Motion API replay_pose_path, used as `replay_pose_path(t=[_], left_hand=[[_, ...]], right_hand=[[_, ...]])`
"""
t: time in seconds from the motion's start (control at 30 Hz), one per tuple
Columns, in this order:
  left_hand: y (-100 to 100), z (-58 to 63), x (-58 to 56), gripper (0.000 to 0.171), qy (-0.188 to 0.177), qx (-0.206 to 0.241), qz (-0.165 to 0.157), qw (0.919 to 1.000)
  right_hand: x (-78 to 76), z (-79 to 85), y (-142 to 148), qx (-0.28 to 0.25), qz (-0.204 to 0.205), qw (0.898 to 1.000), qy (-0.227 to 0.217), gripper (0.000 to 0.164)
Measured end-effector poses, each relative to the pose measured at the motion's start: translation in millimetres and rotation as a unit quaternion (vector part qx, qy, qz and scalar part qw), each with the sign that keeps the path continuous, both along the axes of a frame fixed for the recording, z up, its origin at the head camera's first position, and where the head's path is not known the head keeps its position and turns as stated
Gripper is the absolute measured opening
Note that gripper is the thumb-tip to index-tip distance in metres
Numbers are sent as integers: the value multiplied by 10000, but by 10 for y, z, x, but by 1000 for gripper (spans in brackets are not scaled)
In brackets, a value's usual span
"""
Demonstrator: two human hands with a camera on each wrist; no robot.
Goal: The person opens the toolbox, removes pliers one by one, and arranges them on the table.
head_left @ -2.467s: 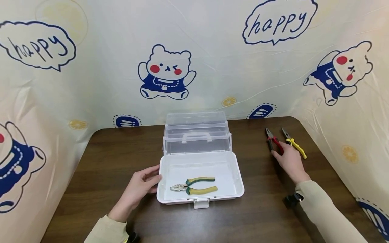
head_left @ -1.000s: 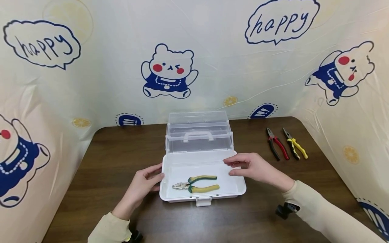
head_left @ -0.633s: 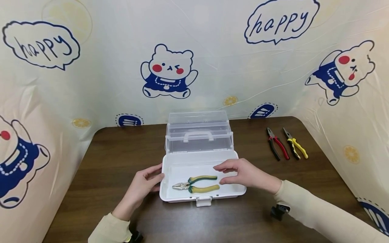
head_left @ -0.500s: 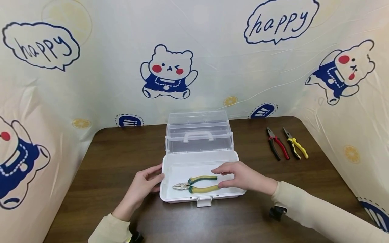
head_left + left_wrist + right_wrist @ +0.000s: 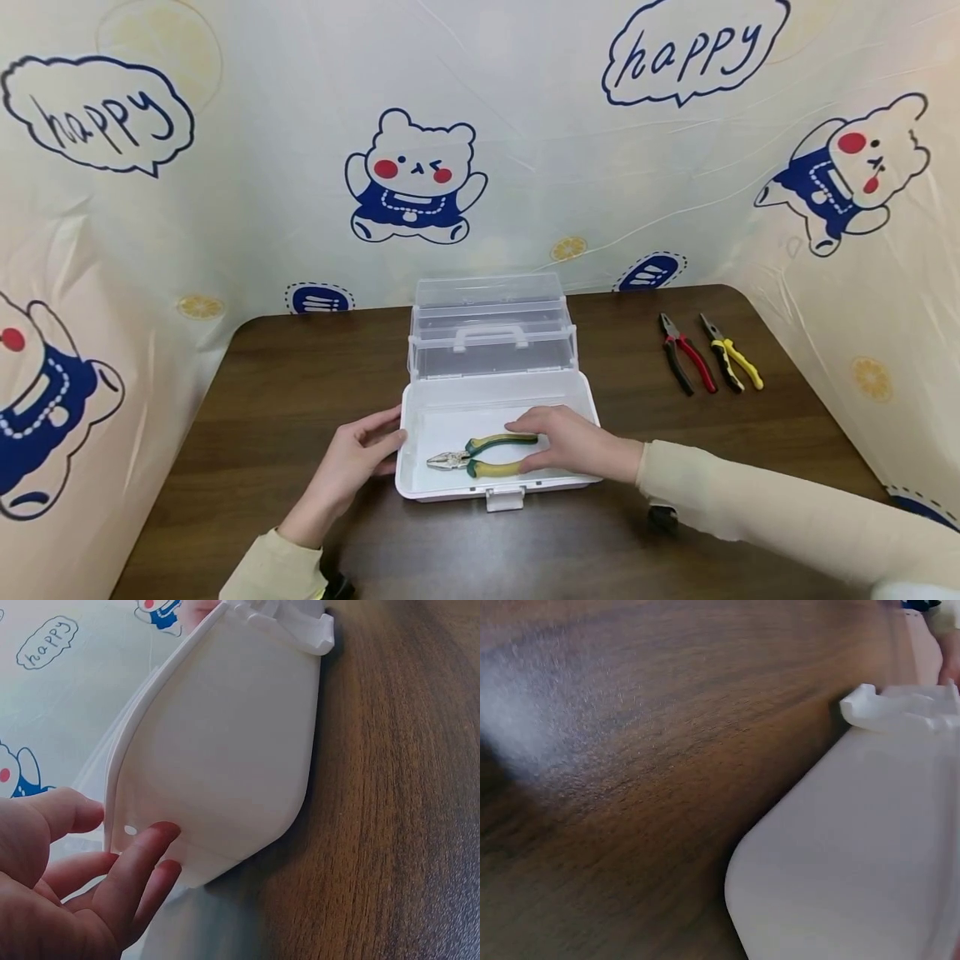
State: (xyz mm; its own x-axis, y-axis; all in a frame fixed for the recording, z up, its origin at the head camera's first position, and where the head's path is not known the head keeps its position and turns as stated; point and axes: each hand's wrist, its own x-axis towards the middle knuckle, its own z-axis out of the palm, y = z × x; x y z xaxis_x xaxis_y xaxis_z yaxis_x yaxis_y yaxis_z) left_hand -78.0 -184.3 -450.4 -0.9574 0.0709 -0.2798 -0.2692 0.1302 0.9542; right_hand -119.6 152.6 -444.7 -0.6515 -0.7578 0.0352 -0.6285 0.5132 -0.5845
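In the head view a white toolbox stands with its clear lid raised. Inside lie combination pliers with yellow-green handles, their metal nose toward the left. My right hand reaches over the box's right side, thumb over the lower handle and fingers at the upper one. The handle ends are partly hidden by it. At the box's left end my left hand steadies it, thumb at the rim and fingers against the outer wall. The left wrist view shows those fingers on the white wall. The right wrist view misses the right hand's grip.
Red-and-black pliers and yellow-and-black long-nose pliers lie at the right rear of the brown table. The clear lid with its handle stands up behind the box. A printed curtain encloses the table's back and sides.
The right hand has left the red-and-black pliers, moved left over the box and come down around the handles of the yellow-green pliers. The left hand stays at the box's end.
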Motion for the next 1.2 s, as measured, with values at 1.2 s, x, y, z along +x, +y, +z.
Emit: replay_pose_path(t=[1.2], left_hand=[[-7, -2, 1, 51, 11, 30, 41, 10000]], right_hand=[[-44, -18, -168, 755, 433, 9956, 342, 57]])
